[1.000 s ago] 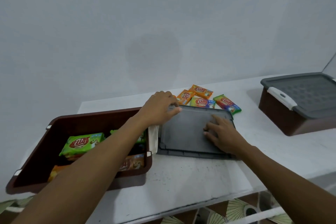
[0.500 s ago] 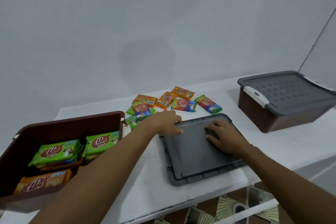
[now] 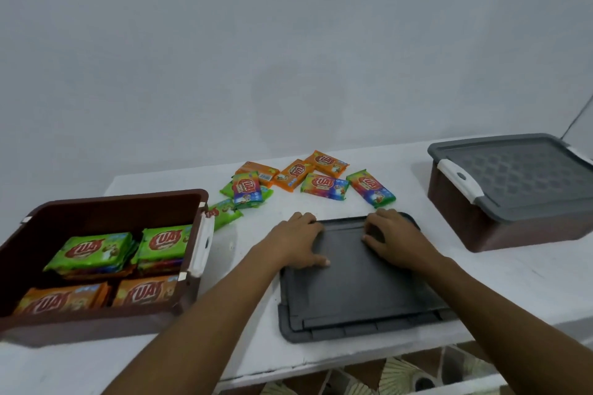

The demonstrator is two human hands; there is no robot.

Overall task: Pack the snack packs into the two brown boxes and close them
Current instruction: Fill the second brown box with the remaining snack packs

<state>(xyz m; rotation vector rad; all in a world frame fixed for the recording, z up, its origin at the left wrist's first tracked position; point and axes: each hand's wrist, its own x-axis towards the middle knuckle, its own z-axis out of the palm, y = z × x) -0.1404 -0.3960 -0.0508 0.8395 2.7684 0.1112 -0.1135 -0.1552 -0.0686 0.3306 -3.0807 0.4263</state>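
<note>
Left hand and right hand laid palm-down on grey lid, fingers curled over far edge, slightly spread; loose snack packs beyond fingertips.

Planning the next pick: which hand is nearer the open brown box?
Left. The left hand lies on the grey lid's left part, beside the open brown box; the right hand lies farther right.

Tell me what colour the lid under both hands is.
Dark grey lid, seen in the head view.
</note>
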